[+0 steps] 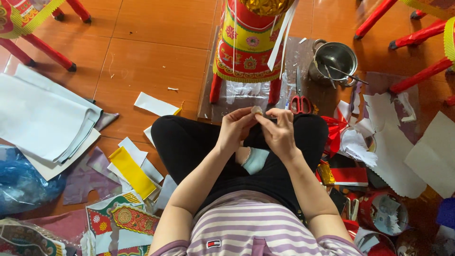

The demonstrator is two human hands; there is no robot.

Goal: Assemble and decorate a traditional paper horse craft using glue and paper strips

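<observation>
I sit cross-legged on an orange tiled floor, and both hands meet over my knees. My left hand (235,127) and my right hand (278,131) pinch one small pale, crumpled piece (257,110) between their fingertips. Just beyond them stands a colourful paper model (246,45) with red legs, yellow and red patterned sides and white strips hanging from it. A pale blue-white scrap (256,160) lies on my lap under the hands.
Red-handled scissors (299,102) lie beside the model on a grey board. A metal pot (335,59) with tools stands at the right. White paper sheets (40,116), a yellow strip (131,171), printed paper (124,219) and cut scraps (379,137) surround me. Red frame legs (417,35) cross the corners.
</observation>
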